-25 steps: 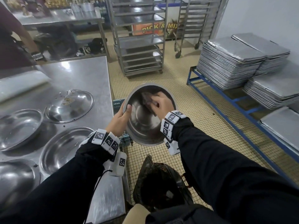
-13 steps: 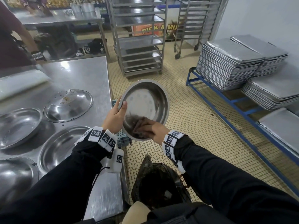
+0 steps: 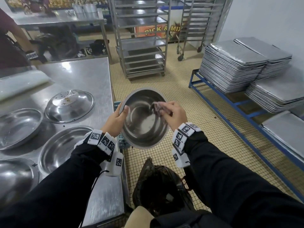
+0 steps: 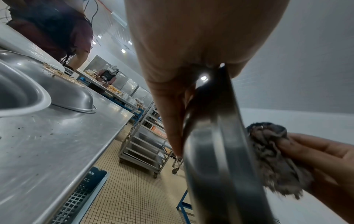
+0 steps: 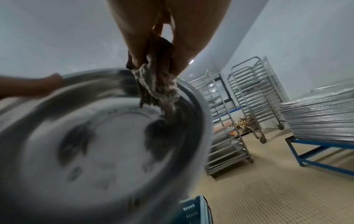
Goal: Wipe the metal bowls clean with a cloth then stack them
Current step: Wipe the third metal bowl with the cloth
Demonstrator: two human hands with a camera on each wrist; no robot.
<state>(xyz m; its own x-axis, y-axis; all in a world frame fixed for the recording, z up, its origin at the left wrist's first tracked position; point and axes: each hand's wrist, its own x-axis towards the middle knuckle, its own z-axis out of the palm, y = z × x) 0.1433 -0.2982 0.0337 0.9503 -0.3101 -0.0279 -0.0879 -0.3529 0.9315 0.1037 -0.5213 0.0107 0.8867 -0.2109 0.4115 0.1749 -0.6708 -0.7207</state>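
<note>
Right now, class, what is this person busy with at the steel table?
The left hand grips the rim of a metal bowl, held tilted over the floor beside the table. The right hand pinches a crumpled cloth against the bowl's upper right inner wall. Other bowls lie unstacked on the table, one upturned with crumbs.
</note>
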